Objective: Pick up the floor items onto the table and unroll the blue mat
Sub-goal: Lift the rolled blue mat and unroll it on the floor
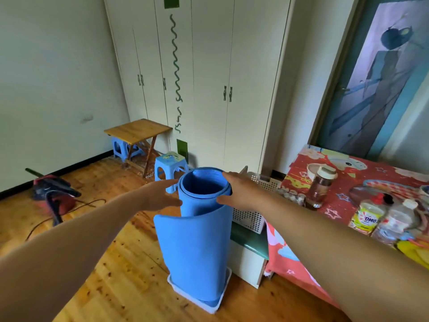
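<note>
The blue mat (197,247) is rolled up and stands upright on the wooden floor, its lower end resting in a shallow white tray (210,306). Its outer flap hangs loose on the left side. My left hand (157,194) presses against the left of the roll's top, thumb underneath and fingers spread. My right hand (239,191) grips the right of the top rim, fingers over the edge and thumb on the front. The table (299,175) with a red patterned cloth stands to the right, carrying a jar (321,187) and plastic bottles (366,214).
A white perforated basket (251,216) sits on a low green-topped cabinet (249,242) between the mat and the table. A blue stool (170,166) and a small wooden folding table (138,130) stand behind. A red vacuum (54,194) with its cord lies at the left.
</note>
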`<state>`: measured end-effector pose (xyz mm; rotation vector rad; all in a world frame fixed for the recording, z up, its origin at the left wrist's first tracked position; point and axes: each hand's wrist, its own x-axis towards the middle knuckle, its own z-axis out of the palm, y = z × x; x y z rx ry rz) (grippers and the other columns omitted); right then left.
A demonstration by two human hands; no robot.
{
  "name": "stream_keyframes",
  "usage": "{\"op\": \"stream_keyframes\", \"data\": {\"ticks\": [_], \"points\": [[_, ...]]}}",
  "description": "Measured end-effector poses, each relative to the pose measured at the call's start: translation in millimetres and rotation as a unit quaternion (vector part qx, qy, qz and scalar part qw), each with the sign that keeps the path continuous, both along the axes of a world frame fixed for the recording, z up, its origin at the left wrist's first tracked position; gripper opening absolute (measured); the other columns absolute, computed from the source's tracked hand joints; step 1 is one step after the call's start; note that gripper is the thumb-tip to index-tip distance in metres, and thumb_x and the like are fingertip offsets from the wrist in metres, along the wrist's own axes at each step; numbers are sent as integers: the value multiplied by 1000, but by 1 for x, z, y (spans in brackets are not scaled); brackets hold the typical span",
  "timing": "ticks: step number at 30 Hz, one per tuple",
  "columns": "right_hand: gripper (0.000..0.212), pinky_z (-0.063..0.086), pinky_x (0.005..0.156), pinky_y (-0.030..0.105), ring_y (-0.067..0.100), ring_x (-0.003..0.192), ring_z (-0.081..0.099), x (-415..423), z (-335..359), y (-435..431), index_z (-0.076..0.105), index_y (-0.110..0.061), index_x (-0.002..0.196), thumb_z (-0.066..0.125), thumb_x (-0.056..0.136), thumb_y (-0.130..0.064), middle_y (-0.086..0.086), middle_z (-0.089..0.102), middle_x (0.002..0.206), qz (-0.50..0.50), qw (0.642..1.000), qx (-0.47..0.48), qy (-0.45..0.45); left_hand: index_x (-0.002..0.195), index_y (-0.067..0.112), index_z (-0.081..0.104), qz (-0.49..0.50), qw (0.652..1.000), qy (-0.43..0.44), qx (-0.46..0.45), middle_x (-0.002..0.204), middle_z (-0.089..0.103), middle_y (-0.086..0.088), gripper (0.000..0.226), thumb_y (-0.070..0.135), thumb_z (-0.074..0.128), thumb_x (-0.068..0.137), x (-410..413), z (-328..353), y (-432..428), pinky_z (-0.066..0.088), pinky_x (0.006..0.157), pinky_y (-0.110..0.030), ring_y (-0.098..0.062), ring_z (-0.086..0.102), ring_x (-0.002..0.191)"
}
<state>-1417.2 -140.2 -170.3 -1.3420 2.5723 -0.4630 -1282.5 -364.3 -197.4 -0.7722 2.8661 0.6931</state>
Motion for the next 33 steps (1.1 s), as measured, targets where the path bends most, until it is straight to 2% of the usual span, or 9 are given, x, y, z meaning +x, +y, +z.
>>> {"op": "stream_keyframes", "data": {"ticks": [4,7,9,13,18,20,23,29,33], "points": [[75,37,93,33,24,127,38,-7,-5,-9,30,-15,140,65,80,-44,7,34,146,5,999,36,11,146,33,17,-46,999,-13,6,154,28,1,93,54,69,72,-9,-15,-4,34,110,-41,-23,40,133],[73,37,86,31,23,124,40,-22,-15,-13,32,-15,136,66,78,-45,6,36,142,5,998,63,30,147,31,12,-90,995,-39,-35,158,13,2,99,59,68,70,-22,-33,1,21,117,-46,-24,21,143],[75,38,92,33,24,126,38,-34,-21,-17,31,-15,138,66,78,-45,5,36,142,13,997,73,37,148,30,9,-106,992,-45,-47,159,8,2,101,60,67,70,-34,-41,2,12,118,-45,-22,8,146],[79,38,97,37,24,128,36,-62,-42,-29,29,-14,139,65,77,-48,4,37,140,25,996,80,28,148,28,6,-113,992,-38,-43,159,1,5,106,58,69,69,-61,-51,0,11,117,-41,-18,3,146],[98,18,115,38,22,145,6,-78,-82,-46,7,-13,150,63,80,-49,7,8,158,58,990,125,13,148,26,1,-121,989,-54,-62,159,-5,7,115,63,70,64,-79,-81,-7,9,117,-39,-14,-5,146],[103,10,116,39,22,147,-6,-80,-97,-53,-4,-15,151,62,81,-52,6,-7,160,74,985,147,42,148,26,-3,-123,987,-68,-79,158,-9,7,120,68,68,61,-84,-93,-10,6,117,-41,-14,-8,145],[106,6,118,42,23,146,-12,-86,-120,-69,-10,-18,150,60,81,-55,5,-14,159,88,979,170,70,147,26,-9,-135,983,-79,-98,157,-14,7,125,71,66,58,-95,-113,-20,-1,116,-43,-13,-15,144],[101,1,117,44,22,146,-11,-91,-142,-78,-7,-19,151,54,82,-62,4,-10,160,69,980,174,75,148,25,-4,-175,974,-91,-112,159,-6,6,97,65,50,78,-112,-122,-43,-1,117,-43,-13,-9,145],[87,14,117,43,26,145,7,-92,-146,-89,3,-19,151,46,88,-60,8,10,158,49,984,146,87,148,25,6,-189,969,-84,-136,158,10,2,70,49,38,91,-120,-120,-57,0,117,-44,-16,3,146]]}}
